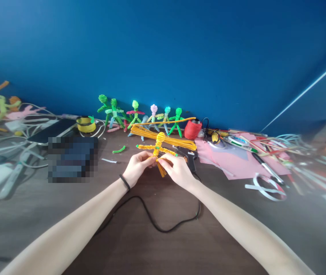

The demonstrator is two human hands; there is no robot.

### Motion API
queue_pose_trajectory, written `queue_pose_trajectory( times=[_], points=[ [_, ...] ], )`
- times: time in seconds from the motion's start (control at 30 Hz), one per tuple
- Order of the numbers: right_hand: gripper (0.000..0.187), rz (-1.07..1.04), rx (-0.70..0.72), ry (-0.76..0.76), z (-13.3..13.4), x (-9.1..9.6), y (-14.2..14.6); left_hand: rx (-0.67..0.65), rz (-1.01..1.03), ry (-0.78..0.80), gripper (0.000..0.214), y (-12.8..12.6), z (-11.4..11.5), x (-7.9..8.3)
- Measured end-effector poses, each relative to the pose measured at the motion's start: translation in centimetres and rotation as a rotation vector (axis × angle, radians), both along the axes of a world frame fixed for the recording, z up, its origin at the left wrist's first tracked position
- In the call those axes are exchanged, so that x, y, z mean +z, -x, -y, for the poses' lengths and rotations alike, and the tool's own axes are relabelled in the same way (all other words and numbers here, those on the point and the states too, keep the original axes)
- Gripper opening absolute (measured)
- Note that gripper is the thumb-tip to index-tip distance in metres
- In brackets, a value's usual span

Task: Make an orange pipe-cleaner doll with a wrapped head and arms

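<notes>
Between my two hands is a yellow-orange pipe-cleaner figure point(159, 139), upright, with a coiled round head, two arms stretched sideways with green tips, and loose strands hanging below. My left hand point(138, 165) pinches it at the left of its body, fingers closed. From the other side my right hand point(177, 170) pinches the body or a strand near the waist; the fingertips partly hide the spot. Just behind the figure lies a bundle of orange pipe cleaners point(177, 140), one strand sticking up from it.
Several finished pipe-cleaner figures point(135, 110) stand along the blue wall. A red roll point(193, 129) and pink paper point(214, 160) lie right, a yellow roll point(86, 124) and a blurred-out dark device point(73, 158) left. A black cord point(163, 230) crosses the table in front.
</notes>
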State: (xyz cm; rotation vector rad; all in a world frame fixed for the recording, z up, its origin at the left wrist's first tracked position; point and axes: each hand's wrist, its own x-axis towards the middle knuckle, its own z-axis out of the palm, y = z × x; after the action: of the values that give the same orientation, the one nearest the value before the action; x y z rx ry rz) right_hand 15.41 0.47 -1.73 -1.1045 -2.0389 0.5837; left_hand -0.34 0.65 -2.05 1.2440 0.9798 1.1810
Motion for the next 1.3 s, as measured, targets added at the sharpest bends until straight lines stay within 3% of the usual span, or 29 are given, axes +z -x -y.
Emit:
queue_pose_trajectory(
  times=[0.4, 0.63, 0.87, 1.1, 1.3],
  points=[
    [0.028, -0.336, 0.056, 0.413, -1.0, -0.7, 0.2, 0.005, 0.014, 0.055, 0.022, 0.0, 0.0, -0.2],
    [0.02, -0.424, 0.051, 0.425, -1.4, -1.0, 0.3, -0.08, 0.013, 0.065, 0.02, 0.3, -0.1, 0.0],
    [0.028, -0.444, 0.07, 0.613, -1.5, -1.0, -0.2, -0.119, 0.095, 0.131, 0.019, 0.1, 0.0, 0.4],
    [0.033, -0.453, 0.207, 0.573, -1.1, -0.5, -0.1, -0.125, 0.29, 0.17, 0.013, -0.2, 0.0, 0.8],
    [0.025, -0.277, 0.235, 0.457, -0.4, -0.2, 0.0, -0.118, 0.384, 0.224, 0.009, 0.1, -0.4, 0.4]
  ],
)
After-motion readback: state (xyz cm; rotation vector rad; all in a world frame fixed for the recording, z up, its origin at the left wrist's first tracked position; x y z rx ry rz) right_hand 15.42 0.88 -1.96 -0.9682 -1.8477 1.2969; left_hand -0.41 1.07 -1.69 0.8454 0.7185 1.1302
